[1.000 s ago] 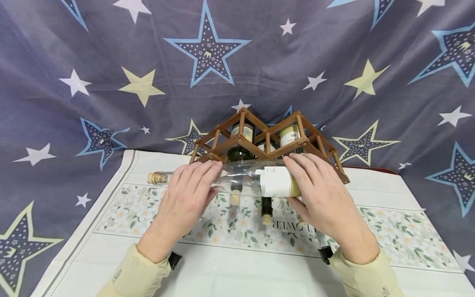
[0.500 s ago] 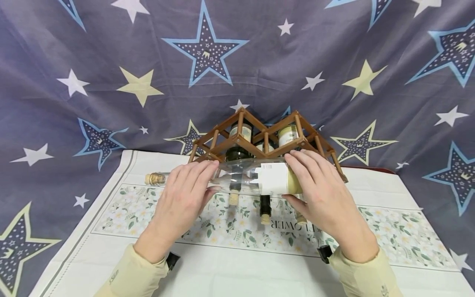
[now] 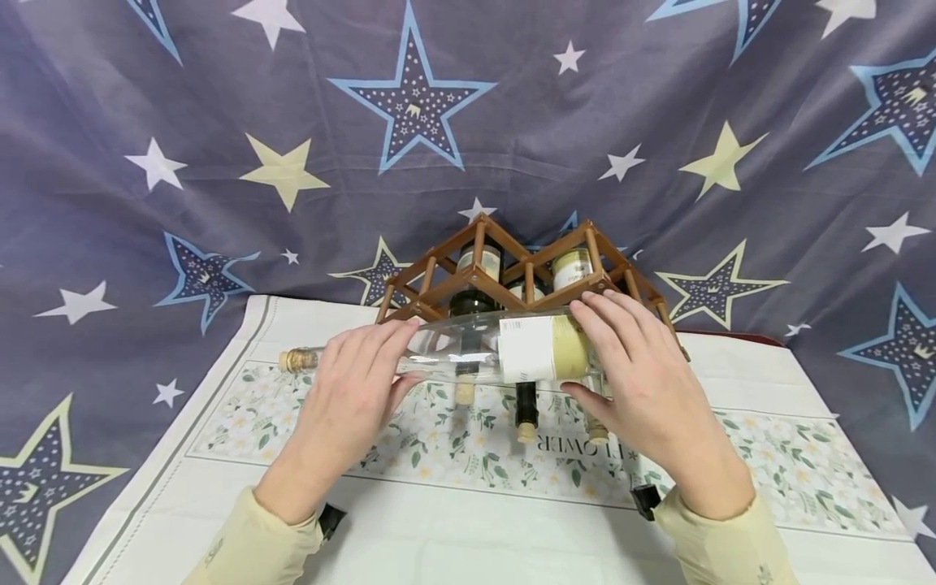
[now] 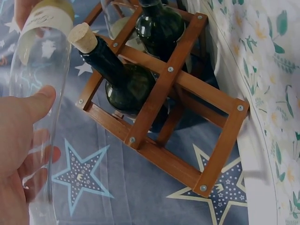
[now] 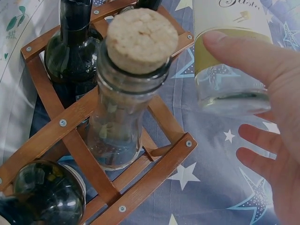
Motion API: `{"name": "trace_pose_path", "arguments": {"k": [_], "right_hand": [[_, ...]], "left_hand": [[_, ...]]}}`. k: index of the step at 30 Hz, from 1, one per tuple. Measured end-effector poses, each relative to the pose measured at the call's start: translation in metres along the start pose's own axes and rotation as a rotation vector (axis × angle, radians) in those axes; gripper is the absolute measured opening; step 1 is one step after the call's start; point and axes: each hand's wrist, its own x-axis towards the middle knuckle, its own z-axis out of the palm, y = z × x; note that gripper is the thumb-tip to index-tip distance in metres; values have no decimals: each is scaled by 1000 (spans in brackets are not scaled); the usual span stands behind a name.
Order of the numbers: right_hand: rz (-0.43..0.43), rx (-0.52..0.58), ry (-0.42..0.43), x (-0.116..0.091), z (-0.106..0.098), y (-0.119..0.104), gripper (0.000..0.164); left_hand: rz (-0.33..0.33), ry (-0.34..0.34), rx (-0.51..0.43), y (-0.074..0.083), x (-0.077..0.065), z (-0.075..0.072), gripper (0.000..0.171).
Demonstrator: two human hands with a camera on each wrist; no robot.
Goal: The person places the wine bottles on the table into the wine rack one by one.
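Note:
A clear glass wine bottle (image 3: 537,349), with a white and yellow-green label and a cork at its left end, is held lying sideways in front of a wooden wine rack (image 3: 559,298). My left hand (image 3: 351,390) grips it near the neck. In the left wrist view the thumb lies along the clear glass (image 4: 42,70). At the base end, my right hand (image 3: 643,390) holds the bottle, its thumb on the label in the right wrist view. The rack carries dark corked bottles (image 3: 475,302) and a clear corked bottle (image 5: 115,126), necks toward me.
A white tablecloth (image 3: 468,528) with a floral band and printed lettering covers the table. Behind the rack hangs a purple-grey curtain (image 3: 512,122) with stars. In the left wrist view, an end section of the rack (image 4: 220,154) shows no bottle.
The bottle has shifted slightly to the left with my left hand. My right hand now sits nearer the base, so more of the yellow-green label band shows. The rack stays put.

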Motion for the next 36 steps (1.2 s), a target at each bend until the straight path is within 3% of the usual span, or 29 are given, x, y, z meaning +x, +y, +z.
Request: {"name": "trace_pose_path", "arguments": {"k": [9, 24, 36], "right_hand": [[-14, 18, 35, 0, -1, 2, 96], [-15, 24, 24, -2, -1, 6, 95], [-10, 29, 22, -10, -3, 11, 96]], "left_hand": [[-51, -23, -23, -8, -12, -5, 58], [-117, 14, -33, -18, -29, -15, 57], [-191, -22, -32, -25, -43, -21, 61]]}}
